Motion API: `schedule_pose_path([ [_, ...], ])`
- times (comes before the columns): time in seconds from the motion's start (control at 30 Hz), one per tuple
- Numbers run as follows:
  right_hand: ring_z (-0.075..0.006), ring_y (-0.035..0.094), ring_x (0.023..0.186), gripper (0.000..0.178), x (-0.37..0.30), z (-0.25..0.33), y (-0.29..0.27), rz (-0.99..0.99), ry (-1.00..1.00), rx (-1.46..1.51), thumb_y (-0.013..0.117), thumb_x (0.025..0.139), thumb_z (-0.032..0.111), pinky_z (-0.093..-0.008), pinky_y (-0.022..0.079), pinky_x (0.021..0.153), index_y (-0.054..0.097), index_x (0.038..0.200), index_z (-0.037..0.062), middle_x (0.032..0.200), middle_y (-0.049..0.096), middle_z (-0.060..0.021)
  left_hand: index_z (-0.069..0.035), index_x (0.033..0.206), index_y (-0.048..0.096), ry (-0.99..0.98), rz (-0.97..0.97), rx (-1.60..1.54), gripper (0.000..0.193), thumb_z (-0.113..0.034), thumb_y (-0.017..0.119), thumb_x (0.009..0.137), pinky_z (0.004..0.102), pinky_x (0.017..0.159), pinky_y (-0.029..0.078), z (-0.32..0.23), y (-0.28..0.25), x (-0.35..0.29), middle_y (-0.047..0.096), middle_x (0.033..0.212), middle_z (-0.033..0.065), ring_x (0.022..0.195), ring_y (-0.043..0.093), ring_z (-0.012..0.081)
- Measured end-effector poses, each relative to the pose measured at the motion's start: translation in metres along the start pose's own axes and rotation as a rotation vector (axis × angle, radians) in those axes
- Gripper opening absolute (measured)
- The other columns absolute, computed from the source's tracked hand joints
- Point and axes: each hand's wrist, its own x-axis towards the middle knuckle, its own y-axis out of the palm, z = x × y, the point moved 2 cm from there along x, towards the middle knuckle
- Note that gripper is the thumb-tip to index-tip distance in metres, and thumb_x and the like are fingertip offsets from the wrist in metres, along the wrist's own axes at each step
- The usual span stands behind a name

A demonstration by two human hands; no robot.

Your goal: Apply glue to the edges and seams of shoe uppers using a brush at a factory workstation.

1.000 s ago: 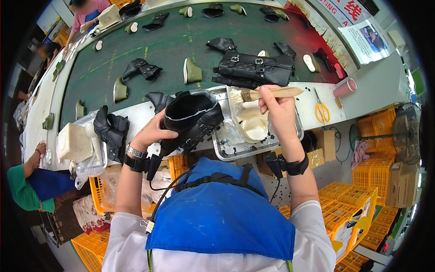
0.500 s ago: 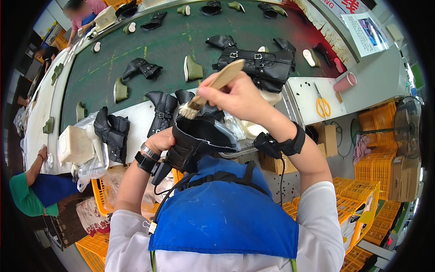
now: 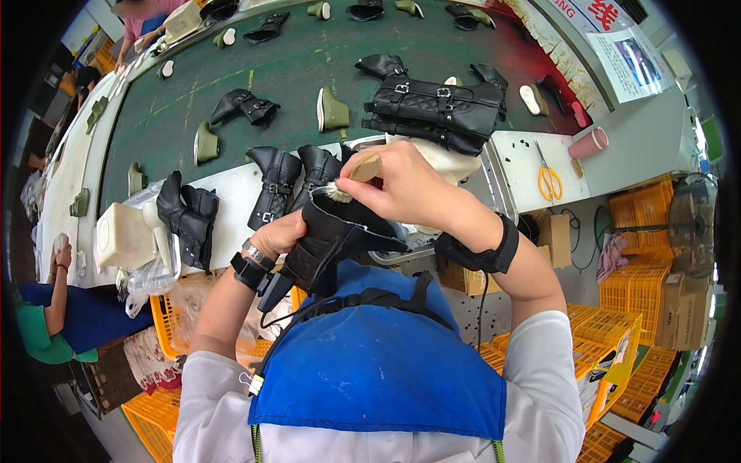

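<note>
My left hand (image 3: pixel 279 234) grips a black boot upper (image 3: pixel 315 245) from its left side, with the wide opening tilted up toward me. A brush (image 3: pixel 366 167) with a wooden handle and pale bristles is held in the closed fingers of my right hand (image 3: pixel 394 179). Its bristles touch the upper's far rim, and its handle points up toward me. Just beyond stand black buckled boots (image 3: pixel 273 184) on the white ledge. Another pair of black boots (image 3: pixel 187 219) is at the left, beside a cream plastic container (image 3: pixel 123 235).
A green conveyor belt (image 3: pixel 293 85) carries black boots and small olive boots (image 3: pixel 332 109). A stack of black buckled boots (image 3: pixel 428 104) lies at its near edge. Yellow-handled scissors (image 3: pixel 549 181) and a pink cup (image 3: pixel 589 142) sit right. Co-workers are left; one wears a green sleeve (image 3: pixel 38 332).
My right hand has turned the brush so its handle is more upright, lowering it against the boot upper's rim. The upper has shifted slightly. A co-worker's hand at the left has lifted off the ledge.
</note>
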Motion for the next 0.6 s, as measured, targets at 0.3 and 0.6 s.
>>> schedule_pose_path([
  [0.3,-0.0291,0.059,0.053,0.014,-0.007,-0.002,-0.010,0.101,0.117,-0.183,0.065,0.076,0.012,-0.0336,0.045,0.050,0.062,0.070,-0.0011,0.059,0.059,-0.0157,0.000,0.137,0.026,0.031,0.039,-0.037,0.093,-0.056,0.064,0.073,0.0302,0.096,0.040,0.006,-0.003,0.001,0.046,0.128,0.0105,0.114,0.048,0.0160],
  [0.6,-0.0238,0.060,0.053,0.014,0.002,-0.004,0.001,0.029,0.072,-0.062,0.065,0.077,0.013,-0.0307,0.045,0.051,0.063,0.075,-0.0012,0.062,0.061,-0.0146,0.001,0.134,0.029,0.015,0.037,-0.083,0.091,-0.055,0.066,0.072,0.0303,0.093,0.043,0.008,-0.002,0.002,0.049,0.124,0.0115,0.108,0.052,0.0167],
])
